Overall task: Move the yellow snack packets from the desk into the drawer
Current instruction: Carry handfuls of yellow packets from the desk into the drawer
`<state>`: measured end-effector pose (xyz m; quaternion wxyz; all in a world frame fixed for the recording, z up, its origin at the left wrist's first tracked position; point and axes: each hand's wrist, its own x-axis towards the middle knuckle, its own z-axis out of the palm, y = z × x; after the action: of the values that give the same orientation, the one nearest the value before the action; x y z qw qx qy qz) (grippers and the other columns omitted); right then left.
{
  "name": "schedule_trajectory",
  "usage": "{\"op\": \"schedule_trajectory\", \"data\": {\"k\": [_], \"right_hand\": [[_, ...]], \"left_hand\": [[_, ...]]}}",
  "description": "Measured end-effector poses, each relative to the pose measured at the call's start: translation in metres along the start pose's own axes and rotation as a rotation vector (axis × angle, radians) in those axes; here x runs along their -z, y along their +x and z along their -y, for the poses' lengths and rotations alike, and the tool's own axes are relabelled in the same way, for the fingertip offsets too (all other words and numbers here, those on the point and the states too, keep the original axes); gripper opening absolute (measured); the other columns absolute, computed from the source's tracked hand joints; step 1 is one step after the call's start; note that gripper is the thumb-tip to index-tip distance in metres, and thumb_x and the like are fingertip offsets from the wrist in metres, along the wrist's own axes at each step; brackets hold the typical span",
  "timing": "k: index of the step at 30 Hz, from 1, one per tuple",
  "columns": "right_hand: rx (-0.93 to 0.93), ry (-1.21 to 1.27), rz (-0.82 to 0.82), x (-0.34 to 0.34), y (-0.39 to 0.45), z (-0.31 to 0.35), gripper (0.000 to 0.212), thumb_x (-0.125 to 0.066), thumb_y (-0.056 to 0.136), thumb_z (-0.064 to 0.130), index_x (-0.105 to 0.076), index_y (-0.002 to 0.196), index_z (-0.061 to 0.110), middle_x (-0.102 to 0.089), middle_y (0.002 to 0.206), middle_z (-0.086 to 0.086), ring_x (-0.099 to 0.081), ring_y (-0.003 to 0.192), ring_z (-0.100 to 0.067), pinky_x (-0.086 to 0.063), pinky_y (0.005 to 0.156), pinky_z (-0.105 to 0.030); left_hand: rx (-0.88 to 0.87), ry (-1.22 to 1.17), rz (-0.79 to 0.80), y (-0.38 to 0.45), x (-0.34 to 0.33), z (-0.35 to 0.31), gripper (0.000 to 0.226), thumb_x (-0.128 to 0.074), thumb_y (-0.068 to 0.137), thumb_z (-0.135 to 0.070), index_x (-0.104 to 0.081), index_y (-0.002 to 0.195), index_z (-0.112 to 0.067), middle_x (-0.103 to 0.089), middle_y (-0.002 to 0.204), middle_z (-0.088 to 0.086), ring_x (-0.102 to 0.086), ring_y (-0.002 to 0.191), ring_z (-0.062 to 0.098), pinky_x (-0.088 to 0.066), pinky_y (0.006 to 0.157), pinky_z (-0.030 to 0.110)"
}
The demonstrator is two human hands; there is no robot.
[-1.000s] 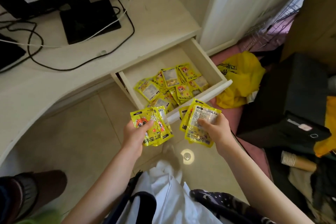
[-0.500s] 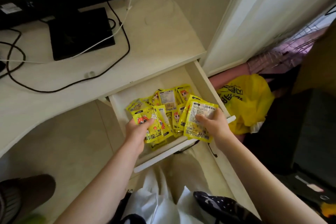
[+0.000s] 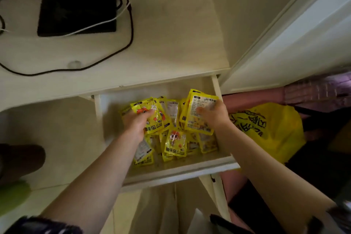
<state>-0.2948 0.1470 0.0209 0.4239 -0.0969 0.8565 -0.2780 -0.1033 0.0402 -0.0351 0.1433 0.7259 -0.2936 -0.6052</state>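
The left hand (image 3: 137,123) grasps upright packets (image 3: 150,113) above the drawer (image 3: 178,172); the right hand (image 3: 212,115) pinches a packet bundle (image 3: 199,106), long axis upright, count unclear.

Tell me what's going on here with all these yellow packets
A person is loading yellow snack packets into an open drawer under a desk. The left hand grips a small bunch of packets and the right hand grips another bunch, both held over the drawer. A pile of packets already lies inside. A yellow plastic bag sits on the floor to the right.
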Motion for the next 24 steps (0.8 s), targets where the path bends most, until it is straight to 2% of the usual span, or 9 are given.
{"op": "schedule_trajectory", "data": {"k": [4, 6, 8, 10, 13, 16, 18, 21, 24], "right_hand": [[0.011, -0.119, 0.076, -0.024, 0.046, 0.009, 0.019, -0.064, 0.084, 0.017, -0.065, 0.096, 0.002, -0.070, 0.094, -0.016, -0.063, 0.075, -0.024, -0.052, 0.063, -0.031], [-0.007, -0.129, 0.078, -0.036, 0.069, 0.011, 0.026, -0.067, 0.084, 0.019, -0.066, 0.103, 0.001, -0.070, 0.100, -0.015, -0.067, 0.082, -0.024, -0.057, 0.069, -0.034], [-0.015, -0.104, 0.077, -0.048, 0.088, 0.012, 0.026, -0.070, 0.082, 0.018, -0.064, 0.102, 0.001, -0.070, 0.101, -0.015, -0.067, 0.086, -0.024, -0.058, 0.078, -0.036], [-0.012, -0.070, 0.068, -0.054, 0.100, 0.013, 0.025, -0.071, 0.081, 0.017, -0.062, 0.100, 0.003, -0.069, 0.101, -0.015, -0.066, 0.088, -0.025, -0.057, 0.081, -0.037], [-0.022, -0.061, 0.034, -0.060, 0.113, 0.010, 0.031, -0.062, 0.088, 0.013, -0.057, 0.117, 0.001, -0.066, 0.108, -0.015, -0.065, 0.098, -0.028, -0.055, 0.085, -0.037], [-0.038, -0.129, -0.014, -0.059, 0.115, 0.001, 0.027, -0.051, 0.092, 0.008, -0.057, 0.118, 0.001, -0.065, 0.109, -0.016, -0.064, 0.101, -0.029, -0.050, 0.075, -0.030], [-0.045, -0.179, -0.019, -0.056, 0.110, -0.002, 0.030, -0.050, 0.091, 0.006, -0.056, 0.119, 0.001, -0.065, 0.112, -0.016, -0.063, 0.103, -0.030, -0.045, 0.071, -0.028], [-0.053, -0.226, 0.024, -0.051, 0.098, -0.006, 0.036, -0.055, 0.088, 0.006, -0.050, 0.123, 0.000, -0.062, 0.117, -0.016, -0.062, 0.103, -0.031, -0.044, 0.063, -0.026], [-0.060, -0.242, 0.046, -0.045, 0.084, -0.010, 0.039, -0.056, 0.089, 0.010, -0.045, 0.125, 0.000, -0.059, 0.121, -0.019, -0.061, 0.104, -0.034, -0.042, 0.064, -0.027]], "left_hand": [[0.052, -0.044, 0.023, 0.036, -0.019, -0.006, 0.052, -0.081, 0.072, -0.015, -0.054, 0.115, -0.006, -0.058, 0.110, 0.003, -0.048, 0.103, 0.016, -0.033, 0.096, 0.033], [0.073, -0.062, 0.056, 0.052, -0.028, -0.011, 0.058, -0.081, 0.072, -0.017, -0.053, 0.122, -0.007, -0.058, 0.117, 0.007, -0.046, 0.109, 0.017, -0.031, 0.091, 0.031], [0.060, -0.089, 0.051, 0.069, -0.037, -0.016, 0.064, -0.080, 0.073, -0.016, -0.048, 0.128, -0.007, -0.057, 0.116, 0.008, -0.047, 0.114, 0.020, -0.033, 0.098, 0.034], [0.051, -0.099, 0.039, 0.075, -0.044, -0.021, 0.062, -0.077, 0.077, -0.011, -0.044, 0.129, -0.004, -0.053, 0.102, 0.004, -0.046, 0.105, 0.017, -0.035, 0.098, 0.034], [0.026, -0.065, 0.013, 0.083, -0.052, -0.025, 0.058, -0.074, 0.080, -0.011, -0.042, 0.128, -0.005, -0.053, 0.105, 0.005, -0.046, 0.102, 0.017, -0.038, 0.090, 0.034], [-0.100, 0.223, -0.036, 0.089, -0.052, -0.023, 0.053, -0.072, 0.083, -0.017, -0.044, 0.127, -0.008, -0.055, 0.117, 0.009, -0.053, 0.109, 0.023, -0.038, 0.084, 0.030], [-0.212, 0.434, -0.068, 0.087, -0.048, -0.024, 0.059, -0.070, 0.084, -0.021, -0.042, 0.134, -0.007, -0.052, 0.131, 0.010, -0.052, 0.120, 0.029, -0.041, 0.088, 0.031], [-0.303, 0.541, -0.074, 0.087, -0.036, -0.021, 0.070, -0.072, 0.083, -0.023, -0.037, 0.142, -0.010, -0.045, 0.144, 0.011, -0.045, 0.130, 0.032, -0.040, 0.106, 0.039], [-0.284, 0.542, -0.056, 0.077, -0.020, -0.020, 0.070, -0.072, 0.083, -0.017, -0.035, 0.142, -0.011, -0.049, 0.141, 0.013, -0.050, 0.126, 0.031, -0.043, 0.104, 0.039]]}}
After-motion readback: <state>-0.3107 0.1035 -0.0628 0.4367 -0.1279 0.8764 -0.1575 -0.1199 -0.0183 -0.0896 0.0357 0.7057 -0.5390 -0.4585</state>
